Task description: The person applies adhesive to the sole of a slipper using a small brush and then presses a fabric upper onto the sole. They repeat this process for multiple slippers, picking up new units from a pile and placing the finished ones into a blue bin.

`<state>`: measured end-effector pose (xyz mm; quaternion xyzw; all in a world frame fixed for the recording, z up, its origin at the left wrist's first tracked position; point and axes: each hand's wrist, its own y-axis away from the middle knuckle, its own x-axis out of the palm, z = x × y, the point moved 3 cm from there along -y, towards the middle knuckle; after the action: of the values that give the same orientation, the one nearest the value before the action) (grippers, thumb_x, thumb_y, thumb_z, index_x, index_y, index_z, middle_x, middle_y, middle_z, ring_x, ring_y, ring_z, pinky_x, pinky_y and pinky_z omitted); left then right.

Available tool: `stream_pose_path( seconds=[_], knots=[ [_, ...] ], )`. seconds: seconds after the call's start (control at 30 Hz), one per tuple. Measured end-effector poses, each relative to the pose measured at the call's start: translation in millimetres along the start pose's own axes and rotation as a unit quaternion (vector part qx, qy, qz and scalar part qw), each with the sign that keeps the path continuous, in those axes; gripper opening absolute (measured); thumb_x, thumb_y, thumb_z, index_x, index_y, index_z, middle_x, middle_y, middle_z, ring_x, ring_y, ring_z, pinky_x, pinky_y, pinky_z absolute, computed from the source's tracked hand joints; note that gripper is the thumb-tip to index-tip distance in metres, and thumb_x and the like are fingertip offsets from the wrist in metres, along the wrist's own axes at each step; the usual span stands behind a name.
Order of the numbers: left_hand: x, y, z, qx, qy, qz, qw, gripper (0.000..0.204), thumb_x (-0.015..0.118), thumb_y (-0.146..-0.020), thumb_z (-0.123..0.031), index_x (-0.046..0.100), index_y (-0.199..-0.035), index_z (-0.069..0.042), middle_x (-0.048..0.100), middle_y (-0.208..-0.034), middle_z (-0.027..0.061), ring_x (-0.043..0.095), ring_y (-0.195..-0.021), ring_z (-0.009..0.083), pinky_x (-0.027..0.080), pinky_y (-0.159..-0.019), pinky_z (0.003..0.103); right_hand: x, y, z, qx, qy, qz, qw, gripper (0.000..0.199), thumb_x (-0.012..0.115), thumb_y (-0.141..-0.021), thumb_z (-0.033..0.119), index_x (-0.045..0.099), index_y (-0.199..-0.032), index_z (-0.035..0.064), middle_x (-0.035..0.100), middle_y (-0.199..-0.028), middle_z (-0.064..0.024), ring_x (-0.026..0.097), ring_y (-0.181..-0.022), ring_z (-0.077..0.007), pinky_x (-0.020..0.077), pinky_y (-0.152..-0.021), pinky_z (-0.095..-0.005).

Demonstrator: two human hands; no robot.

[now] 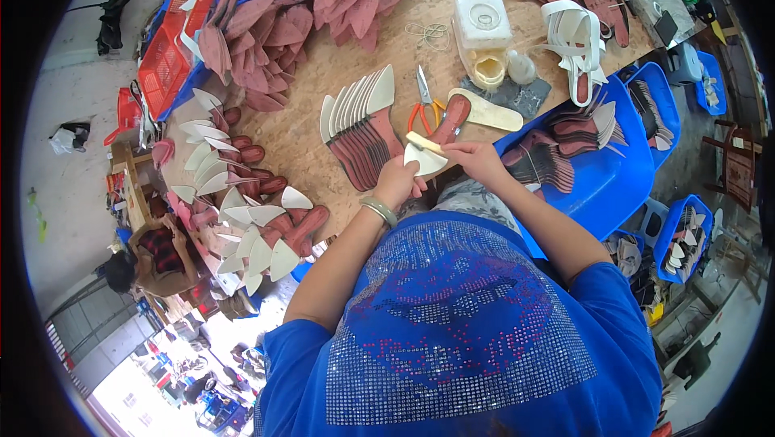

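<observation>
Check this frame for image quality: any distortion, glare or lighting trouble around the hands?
Head view: fisheye curves the outer scene, with black corners; glare washes out the lower-left ground; the left hand, right hand and tabletop are well lit.

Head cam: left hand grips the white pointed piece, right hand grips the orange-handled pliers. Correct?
Not quite: the right hand isn't on the pliers. The head view shows it gripping a small pale yellow object, while the orange-handled pliers lie on the table. The left hand does grip the white pointed piece.
</observation>
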<state>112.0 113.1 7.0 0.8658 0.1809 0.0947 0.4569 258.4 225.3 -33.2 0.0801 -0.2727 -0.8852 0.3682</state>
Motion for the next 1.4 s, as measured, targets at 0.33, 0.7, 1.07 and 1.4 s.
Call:
stream_pose_path(
  seconds=[0.33, 0.7, 1.07, 1.4],
  knots=[
    [-4.7, 0.1, 8.2, 0.02, 0.021, -0.019, 0.999, 0.022, 0.045, -0.089, -0.019, 0.056, -0.093, -0.001, 0.059, -0.061, 0.0074, 0.048, -0.041, 0.0107, 0.035, -0.039, 0.023, -52.8, -16.9, 11.0, -0.204, 0.323, -0.056, 0.922, 0.021, 0.066, -0.08, 0.025, 0.072, -0.095, 0.0127, 0.066, -0.074, -0.0147, 0.065, -0.063, -0.0272, 0.0506, -0.058, -0.0355],
    [-5.4, -4.5, 14.9, 0.004, 0.089, -0.018, 0.996, 0.02, 0.047, -0.089, -0.02, 0.055, -0.088, -0.002, 0.058, -0.062, 0.0064, 0.048, -0.043, 0.0087, 0.035, -0.04, 0.022, -100.1, -49.4, 5.2, -0.18, 0.36, -0.133, 0.906, 0.021, 0.062, -0.08, 0.024, 0.071, -0.092, 0.0108, 0.068, -0.088, -0.0116, 0.066, -0.078, -0.0294, 0.0526, -0.071, -0.0363],
    [-3.9, -3.0, 17.5, 0.002, 0.133, 0.006, 0.991, 0.02, 0.048, -0.09, -0.021, 0.054, -0.094, -0.003, 0.056, -0.064, 0.0037, 0.047, -0.046, 0.0063, 0.033, -0.041, 0.02, -65.7, 33.3, -23.4, -0.123, 0.253, -0.05, 0.958, 0.022, 0.067, -0.08, 0.02, 0.07, -0.098, 0.0084, 0.068, -0.087, -0.0153, 0.068, -0.074, -0.0213, 0.0519, -0.067, -0.0302],
    [0.7, 3.1, -0.9, 0.061, -0.048, -0.034, 0.996, 0.029, 0.043, -0.093, -0.024, 0.053, -0.11, -0.003, 0.058, -0.062, 0.0083, 0.055, -0.049, 0.0152, 0.043, -0.045, 0.028, -49.1, 59.6, 0.2, 0.169, -0.335, 0.106, 0.921, 0.026, 0.06, -0.088, 0.018, 0.064, -0.109, 0.0027, 0.037, -0.051, 0.0079, 0.028, -0.039, -0.0022, 0.0199, -0.035, -0.02]
  ],
)
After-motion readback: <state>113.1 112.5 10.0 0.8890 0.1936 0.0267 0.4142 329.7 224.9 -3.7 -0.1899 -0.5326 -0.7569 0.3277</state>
